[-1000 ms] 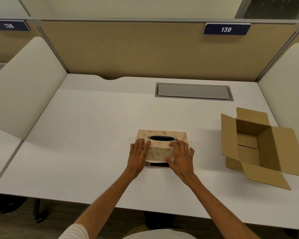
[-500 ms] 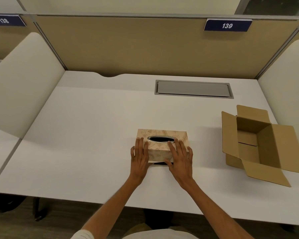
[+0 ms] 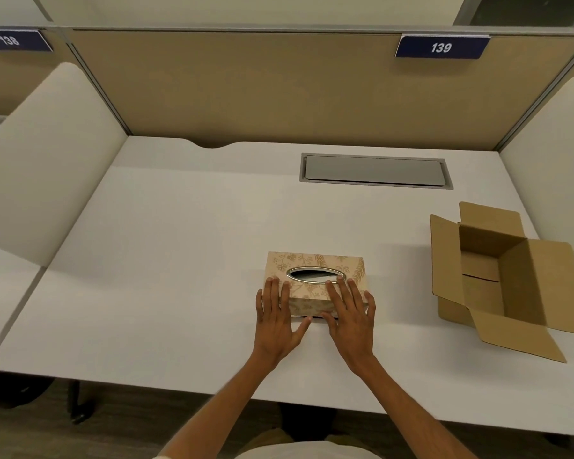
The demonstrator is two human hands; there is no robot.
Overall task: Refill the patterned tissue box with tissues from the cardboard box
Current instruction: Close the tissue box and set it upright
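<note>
The patterned tissue box point(image 3: 315, 261), beige with a metal-rimmed oval slot, lies on the white desk point(image 3: 179, 260) just ahead of me. My left hand point(image 3: 275, 321) lies over its near left corner, fingers flat on top and thumb at the lower front edge. My right hand point(image 3: 352, 321) holds the near right side the same way. A thin dark gap shows under the box between my thumbs. The open cardboard box point(image 3: 537, 279) stands at the right with its flaps spread. Only brown cardboard shows inside it.
A grey cable hatch point(image 3: 375, 170) is set flush into the desk at the back. A tan partition point(image 3: 279, 87) closes the rear, and cream side screens point(image 3: 40, 167) close left and right. The desk's front edge runs just below my wrists.
My fingers have straightened from curled to flat. Both hands have slid slightly back toward me on the box, and the gap under its near edge has narrowed.
</note>
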